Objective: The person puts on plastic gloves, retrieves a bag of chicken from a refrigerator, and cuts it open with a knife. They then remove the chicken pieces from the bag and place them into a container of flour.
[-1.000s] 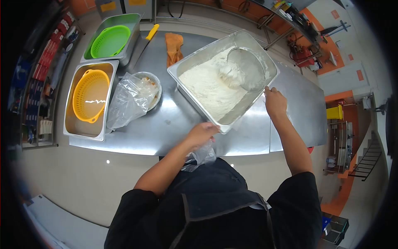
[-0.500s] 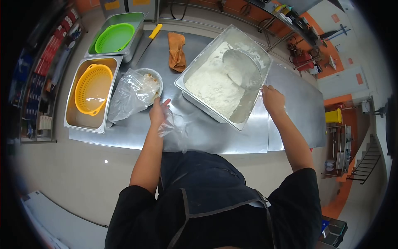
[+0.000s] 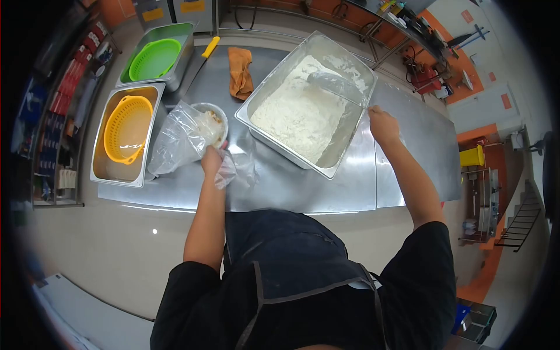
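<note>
My right hand (image 3: 385,126) is closed round the thin handle of a round mesh strainer (image 3: 332,81). The strainer's head is tilted over the white flour (image 3: 294,114) in a deep steel pan (image 3: 252,116). My left hand (image 3: 213,156) grips a clear plastic bag (image 3: 181,137), and part of the bag hangs loose to the right of the wrist. The bag partly covers a round metal bowl (image 3: 224,116) with pale pieces (image 3: 211,122) in or under the plastic. Exactly how the left fingers pinch the bag is partly hidden.
At the left stand a steel pan (image 3: 146,170) with a yellow basket (image 3: 129,108) in liquid and another pan (image 3: 188,42) with a green basket (image 3: 154,58). A yellow-handled knife (image 3: 210,48) and a folded brown cloth (image 3: 240,73) lie at the back of the steel table (image 3: 280,186).
The strainer's head has tipped from facing up to nearly edge-on above the flour. My left hand has shifted slightly left and closed on the bag. The whole view has shifted a little.
</note>
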The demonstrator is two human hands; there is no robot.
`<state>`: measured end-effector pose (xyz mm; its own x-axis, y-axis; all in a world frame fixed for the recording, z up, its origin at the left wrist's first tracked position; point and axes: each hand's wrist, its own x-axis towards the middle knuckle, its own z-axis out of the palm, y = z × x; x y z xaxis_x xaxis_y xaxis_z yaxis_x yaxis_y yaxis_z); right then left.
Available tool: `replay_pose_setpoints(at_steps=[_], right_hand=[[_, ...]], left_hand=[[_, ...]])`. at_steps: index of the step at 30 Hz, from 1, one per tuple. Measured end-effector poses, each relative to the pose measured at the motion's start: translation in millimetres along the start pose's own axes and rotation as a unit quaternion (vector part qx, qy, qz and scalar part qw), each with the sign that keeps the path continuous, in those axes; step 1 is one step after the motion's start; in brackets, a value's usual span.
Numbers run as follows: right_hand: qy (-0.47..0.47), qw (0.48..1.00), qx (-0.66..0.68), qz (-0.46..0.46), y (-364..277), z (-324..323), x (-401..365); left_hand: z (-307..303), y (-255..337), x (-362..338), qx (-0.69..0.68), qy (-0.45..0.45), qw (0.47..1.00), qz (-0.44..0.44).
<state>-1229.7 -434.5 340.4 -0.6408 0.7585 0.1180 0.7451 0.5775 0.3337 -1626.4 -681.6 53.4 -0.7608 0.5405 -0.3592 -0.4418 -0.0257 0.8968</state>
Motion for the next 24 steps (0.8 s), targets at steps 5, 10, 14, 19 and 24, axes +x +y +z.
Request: replay_pose_setpoints(at_steps=[5, 10, 14, 19, 24], right_hand=[[0.007, 1.000, 0.005, 0.014, -12.0, -13.1, 1.7], [-0.034, 0.999, -0.005, 0.021, -2.5, 0.4, 4.3], [0.015, 0.999, 0.026, 0.025, -18.2, -12.3, -1.0], [-0.012, 0.999, 0.012, 0.036, -14.8, 1.6, -4.5], [-0.037, 0.995, 0.017, 0.089, -28.7, -5.1, -9.4]], left_hand=[[12.0, 54.7, -89.8, -0.034, -0.007, 0.998, -0.057], [-4.6, 101.3, -143.4, 0.043, -0.024, 0.993, -0.109], [-9.5, 140.6, -172.1, -0.021, -0.030, 0.994, -0.102], [-19.4, 159.6, -179.4, 0.001, -0.071, 0.993, -0.091], [-19.4, 174.0, -186.7, 0.029, -0.080, 0.992, -0.089]])
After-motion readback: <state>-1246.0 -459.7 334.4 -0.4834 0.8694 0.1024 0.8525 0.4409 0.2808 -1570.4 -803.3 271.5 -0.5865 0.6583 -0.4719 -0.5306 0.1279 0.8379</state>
